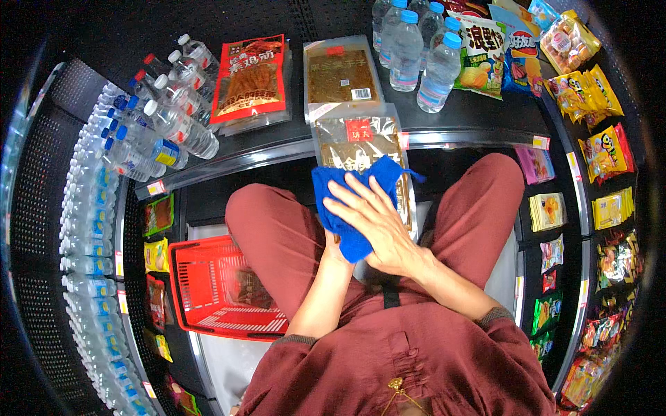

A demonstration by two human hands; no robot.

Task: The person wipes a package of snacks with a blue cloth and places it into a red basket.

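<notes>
A blue cloth (351, 208) lies over the lower part of a clear plastic snack package (333, 143) with a brown filling and a red square mark. My right hand (372, 223) rests flat on the cloth, fingers stretched across it. From below, my left hand (338, 253) reaches under the cloth and supports the package; its fingers are mostly hidden. The package is tilted in front of the shelf, its upper end overlapping a similar package (341, 70) lying there. To the left on that shelf sits a stack of red-edged snack packets (252, 78).
Water bottles (406, 52) stand right of the packages, more bottles (179, 119) to the left. Bagged chips (478, 57) stand farther right. A red shopping basket (195, 286) is beside my left leg, with a dark packet inside. The metal shelf edge (260, 158) runs before my knees.
</notes>
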